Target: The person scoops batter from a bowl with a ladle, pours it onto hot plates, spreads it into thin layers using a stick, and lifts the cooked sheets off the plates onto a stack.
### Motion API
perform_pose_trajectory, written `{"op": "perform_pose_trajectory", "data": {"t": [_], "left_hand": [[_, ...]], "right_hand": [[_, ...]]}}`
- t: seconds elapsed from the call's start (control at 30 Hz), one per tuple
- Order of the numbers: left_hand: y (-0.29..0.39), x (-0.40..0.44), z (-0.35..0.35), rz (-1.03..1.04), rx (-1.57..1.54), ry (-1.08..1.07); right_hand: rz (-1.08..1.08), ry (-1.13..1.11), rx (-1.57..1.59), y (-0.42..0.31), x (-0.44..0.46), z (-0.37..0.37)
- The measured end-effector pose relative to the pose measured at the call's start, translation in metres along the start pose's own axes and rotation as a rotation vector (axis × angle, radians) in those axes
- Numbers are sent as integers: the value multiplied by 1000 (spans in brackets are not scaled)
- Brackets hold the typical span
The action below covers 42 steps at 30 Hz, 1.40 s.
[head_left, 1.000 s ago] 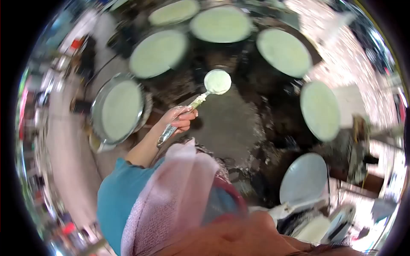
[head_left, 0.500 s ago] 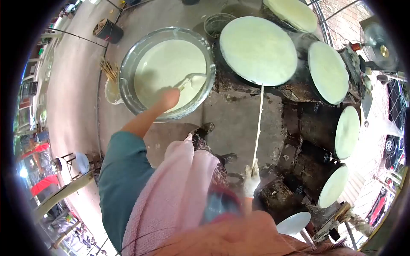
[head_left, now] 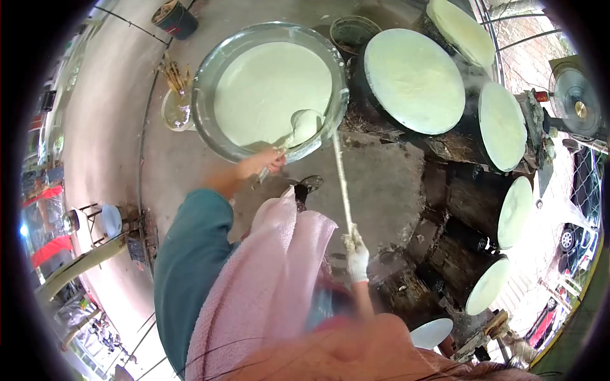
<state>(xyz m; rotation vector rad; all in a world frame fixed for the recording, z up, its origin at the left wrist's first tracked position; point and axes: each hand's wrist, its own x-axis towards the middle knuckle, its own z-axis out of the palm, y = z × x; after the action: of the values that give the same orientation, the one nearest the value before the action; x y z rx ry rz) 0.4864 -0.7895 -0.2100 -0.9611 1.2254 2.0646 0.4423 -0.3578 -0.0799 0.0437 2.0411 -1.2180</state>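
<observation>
A large metal basin (head_left: 205, 114) holds pale, creamy batter. Wrapped round the handle of a ladle (head_left: 306, 125), my left hand (head_left: 262, 166) is at the basin's near rim, and the ladle's bowl is over the batter near the right side. My right hand (head_left: 357, 254), in a white glove, grips a long thin stick (head_left: 343, 181) that points up toward the basin's right rim. Right of the basin is a round griddle covered with a pale layer (head_left: 414, 81). Whether the stick's tip touches the rim, I cannot tell.
More pale round tops curve down the right, including one at the upper right (head_left: 502, 126) and one lower down (head_left: 515, 213). A small tub with sticks (head_left: 178, 113) stands left of the basin. A dark bucket (head_left: 175, 20) is at the top left, a fan (head_left: 575, 101) at far right.
The view has turned toward the basin. Since half a second ago, the ladle has come toward the basin's near rim, and the stick's tip has moved left from the griddle's edge to the basin's right side.
</observation>
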Motion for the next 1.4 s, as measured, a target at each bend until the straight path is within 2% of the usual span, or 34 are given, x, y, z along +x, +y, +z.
{"op": "perform_pose_trajectory", "data": {"t": [0.03, 0.07, 0.13, 0.23, 0.27, 0.37, 0.4, 0.5, 0.57, 0.6, 0.7, 0.73, 0.83, 0.87, 0.93, 0.97, 1.0, 1.03, 1.1, 1.13, 1.2, 1.3, 1.37, 1.4], "left_hand": [[-12, -9, 11, 14, -143, -85], [-24, -19, 23, 28, -302, -116], [-34, -42, 54, 62, -610, -189], [-40, -78, 104, 173, -983, -313], [-36, -95, 121, 228, -1021, -317], [-22, -125, 133, 250, -1238, -498], [-14, -140, 131, 386, -1102, -582], [52, -251, 169, 371, -1216, -674], [82, -305, 177, 511, -925, -734], [93, -313, 173, 718, -675, -608], [144, -306, 170, 832, -369, -328], [166, -301, 172, 770, -396, -252], [228, -273, 180, 549, -632, -215], [223, -246, 172, 732, -299, -275], [208, -253, 228, 894, 6, 21], [198, -240, 242, 900, 75, 88], [197, -240, 256, 894, 203, 37], [201, -241, 277, 865, 316, 27], [210, -223, 311, 779, 370, -235], [214, -212, 330, 651, 361, -336], [215, -181, 371, 376, 361, -558], [190, -121, 441, 11, 528, -803], [156, -97, 500, -286, 555, -901], [133, -94, 537, -356, 593, -935]], "right_hand": [[2, -42, 91, 7, -6, 12], [67, -106, 55, 18, -11, 23], [214, -237, 177, 40, -20, 41], [-12, -331, 47, 68, -38, 49], [-55, -324, 103, 76, -45, 49], [204, -369, 293, -10, -105, 24], [147, -330, 460, -3, -112, 28], [-86, -228, 225, -29, -133, 8], [-388, -8, 252, 4, -118, 4], [-538, 119, 243, 20, -109, 2], [-360, 254, 657, 17, -118, -17], [-309, 325, 716, -1, -124, -24], [-238, 458, 771, -1, -124, -50], [-261, 535, 810, 31, -101, -56], [-199, 657, 776, 26, -116, -70], [-163, 722, 762, 26, -123, -75], [-208, 801, 793, 54, -113, -78], [-198, 839, 833, 64, -112, -81], [-162, 938, 921, 88, -125, -82], [-123, 987, 876, 102, -131, -84], [-91, 1063, 985, 95, -161, -84], [41, 1220, 1022, 97, -202, -86], [12, 1299, 1105, 159, -217, -72], [29, 1374, 1172, 169, -233, -71]]}}
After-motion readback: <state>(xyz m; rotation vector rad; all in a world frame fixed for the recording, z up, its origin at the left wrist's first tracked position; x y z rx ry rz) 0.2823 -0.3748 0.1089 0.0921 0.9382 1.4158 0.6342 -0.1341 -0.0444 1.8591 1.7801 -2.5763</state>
